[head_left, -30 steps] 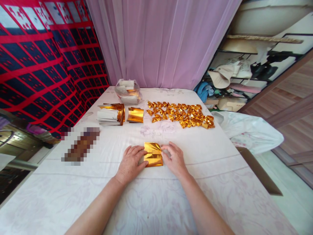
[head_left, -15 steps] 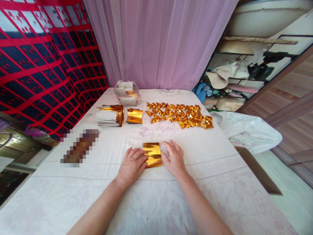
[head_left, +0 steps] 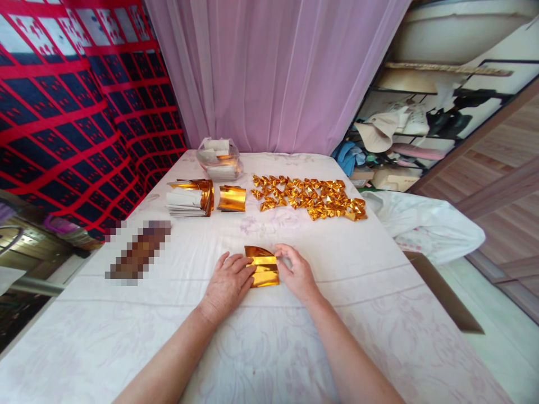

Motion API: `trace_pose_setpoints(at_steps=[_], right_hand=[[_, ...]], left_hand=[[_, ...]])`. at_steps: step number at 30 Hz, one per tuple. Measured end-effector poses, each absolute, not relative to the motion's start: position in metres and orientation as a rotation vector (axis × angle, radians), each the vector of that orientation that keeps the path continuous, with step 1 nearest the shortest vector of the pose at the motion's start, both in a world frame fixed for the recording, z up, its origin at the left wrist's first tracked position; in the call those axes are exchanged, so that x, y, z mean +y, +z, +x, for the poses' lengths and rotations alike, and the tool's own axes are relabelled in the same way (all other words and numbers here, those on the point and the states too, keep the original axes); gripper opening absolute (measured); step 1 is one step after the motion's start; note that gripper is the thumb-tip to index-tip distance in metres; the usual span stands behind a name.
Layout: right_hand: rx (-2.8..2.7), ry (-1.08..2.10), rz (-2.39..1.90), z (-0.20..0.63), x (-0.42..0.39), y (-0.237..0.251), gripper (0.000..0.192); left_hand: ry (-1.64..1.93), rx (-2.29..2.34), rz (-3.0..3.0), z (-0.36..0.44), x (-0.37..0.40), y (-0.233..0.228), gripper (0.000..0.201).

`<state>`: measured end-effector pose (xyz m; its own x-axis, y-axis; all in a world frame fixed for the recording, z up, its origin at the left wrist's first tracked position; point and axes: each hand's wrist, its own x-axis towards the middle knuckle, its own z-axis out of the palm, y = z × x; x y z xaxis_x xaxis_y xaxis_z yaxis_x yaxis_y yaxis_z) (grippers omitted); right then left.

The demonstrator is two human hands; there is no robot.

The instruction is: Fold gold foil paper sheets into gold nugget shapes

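A sheet of gold foil paper (head_left: 265,269) lies on the cloth in front of me, with crease lines running across it. Its far edge curves up, and the far right corner bends toward me. My left hand (head_left: 229,280) rests flat over the sheet's left side, its fingertips on the foil. At the right edge, my right hand (head_left: 297,272) has curled fingers closed on the foil's far right corner. The exact contact of its fingertips is partly hidden.
Folded gold pieces (head_left: 311,196) lie in rows farther back. Left of them stand a small gold foil stack (head_left: 232,199), a larger paper stack (head_left: 189,201) and a plastic bag of paper (head_left: 219,160). A pixelated item (head_left: 138,252) lies at left. A shelf (head_left: 421,134) stands right.
My right hand has moved slightly left onto the foil's far right corner, its fingers more curled. The sheet's far edge has lifted and bent over. My left hand stays put.
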<state>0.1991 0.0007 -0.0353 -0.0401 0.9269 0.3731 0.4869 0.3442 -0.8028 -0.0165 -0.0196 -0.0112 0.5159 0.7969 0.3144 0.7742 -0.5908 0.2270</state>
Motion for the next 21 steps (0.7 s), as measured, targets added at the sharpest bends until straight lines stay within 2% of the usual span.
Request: trace_pose_setpoints(at_steps=[5,10,13,21], right_hand=[[-1.627,0.672,-1.242,0.1977,0.0001,-0.0331,0.038],[-1.832,0.336,-1.360,0.1973,-0.0005,-0.0313,0.050],[-1.874,0.241,-1.497,0.1954,-0.0012,-0.0341,0.053],[-1.839,0.416,-1.336,0.1965,0.0006,-0.0327,0.051]], left_hand=[[0.578,1.393,2.696,-0.0153,-0.0200,-0.0092,0.023],[0.596,1.388,2.696,-0.0149,-0.0197,-0.0105,0.023],[0.584,1.392,2.694,-0.0147,-0.0196,-0.0104,0.022],[0.558,1.400,2.715,-0.0146,-0.0197,-0.0109,0.023]])
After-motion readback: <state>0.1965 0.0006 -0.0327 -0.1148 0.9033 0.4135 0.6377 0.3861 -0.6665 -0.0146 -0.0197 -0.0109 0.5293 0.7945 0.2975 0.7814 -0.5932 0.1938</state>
